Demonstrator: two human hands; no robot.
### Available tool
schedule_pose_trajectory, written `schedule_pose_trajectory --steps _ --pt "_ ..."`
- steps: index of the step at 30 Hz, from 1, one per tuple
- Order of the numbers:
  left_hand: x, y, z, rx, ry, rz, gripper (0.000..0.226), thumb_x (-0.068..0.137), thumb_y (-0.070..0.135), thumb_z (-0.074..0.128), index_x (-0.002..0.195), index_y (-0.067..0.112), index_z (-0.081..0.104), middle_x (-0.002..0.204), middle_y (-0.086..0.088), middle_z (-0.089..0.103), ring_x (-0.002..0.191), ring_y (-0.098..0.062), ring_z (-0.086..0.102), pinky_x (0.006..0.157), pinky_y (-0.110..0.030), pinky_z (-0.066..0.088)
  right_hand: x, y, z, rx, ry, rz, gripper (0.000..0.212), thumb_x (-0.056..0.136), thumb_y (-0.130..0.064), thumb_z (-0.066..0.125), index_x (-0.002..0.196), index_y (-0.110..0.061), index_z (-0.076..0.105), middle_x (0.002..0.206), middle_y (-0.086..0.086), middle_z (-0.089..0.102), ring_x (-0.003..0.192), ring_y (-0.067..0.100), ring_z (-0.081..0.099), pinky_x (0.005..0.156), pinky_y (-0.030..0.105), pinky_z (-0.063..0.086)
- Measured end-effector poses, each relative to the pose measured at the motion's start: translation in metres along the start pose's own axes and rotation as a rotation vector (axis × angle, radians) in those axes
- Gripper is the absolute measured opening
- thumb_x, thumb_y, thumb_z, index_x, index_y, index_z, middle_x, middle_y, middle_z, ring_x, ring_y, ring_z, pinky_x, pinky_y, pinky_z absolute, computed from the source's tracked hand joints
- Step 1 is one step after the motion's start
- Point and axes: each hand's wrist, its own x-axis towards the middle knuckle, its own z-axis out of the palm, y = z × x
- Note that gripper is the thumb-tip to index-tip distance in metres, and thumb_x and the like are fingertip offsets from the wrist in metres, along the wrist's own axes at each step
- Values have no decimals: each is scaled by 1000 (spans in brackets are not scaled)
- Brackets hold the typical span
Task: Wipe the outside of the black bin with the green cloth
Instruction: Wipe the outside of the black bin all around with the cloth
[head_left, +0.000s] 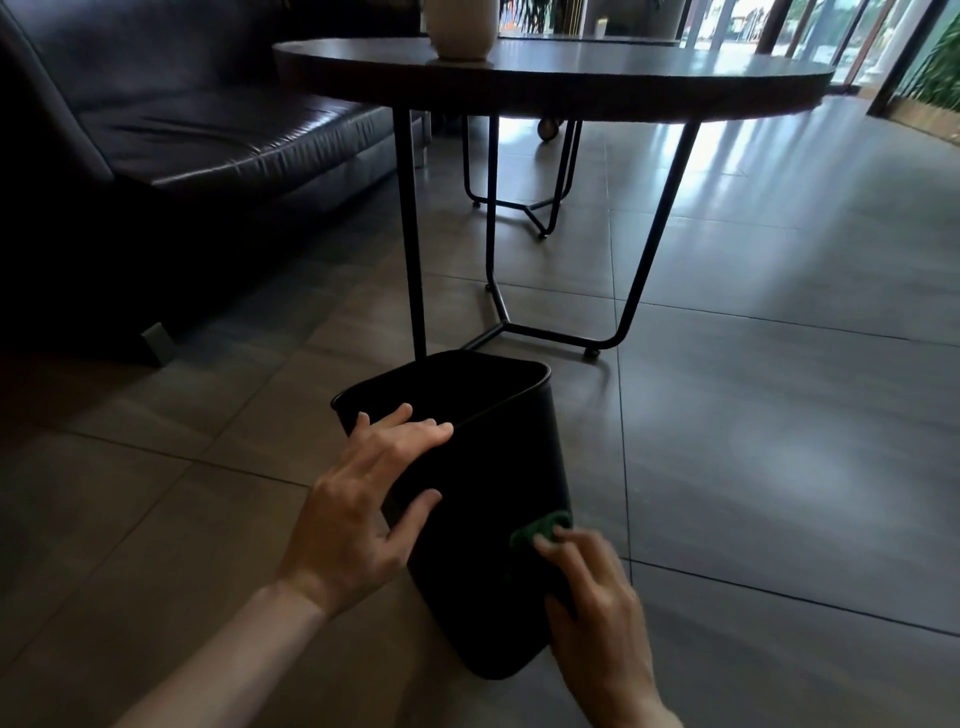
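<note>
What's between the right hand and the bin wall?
The green cloth: in the head view the right hand presses it flat against the black bin side, low down. The left hand touches the bin bare.

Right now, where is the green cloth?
In the head view, low and right of centre, the green cloth is pressed against the black bin's near side by the right hand, while the left hand steadies the rim.

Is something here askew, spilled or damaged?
Only the black bin is askew: it leans on the floor, steadied by the left hand while the right hand presses the green cloth on it. No spill or damage shows.
</note>
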Motion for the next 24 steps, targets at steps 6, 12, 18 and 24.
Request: schedule_pose_trajectory --steps 6,12,18,24 --pt "-6 2 4 17 -14 60 68 88 21 71 146 41 44 146 18 55 147 -16 46 123 -55 31 80 -29 -27 157 264 -40 53 75 13 73 123 -9 69 129 9 62 122 31 61 99 41 55" --pt "-7 2 1 19 -2 72 69 87 21 72 146 42 44 146 21 54 146 -15 47 121 -55 33 15 -22 0 -40 50 -53 57 66 8 84 117 -14 71 124 9 65 121 31 63 72 42 65" --pt "-8 5 5 3 -8 55 68 87 20 73 145 41 46 146 19 55 147 -16 46 121 -57 32 -12 10 -15 -75 -94 29 47 68 4 86 108 -16 74 110 3 67 105 29 70 61 43 62" --pt "-3 3 3 -8 1 16 62 88 24 71 143 40 48 143 18 57 147 -14 46 121 -56 33 65 -28 -39 64 190 -81 47 78 2 75 121 -17 69 125 3 62 117 24 61 83 33 58"
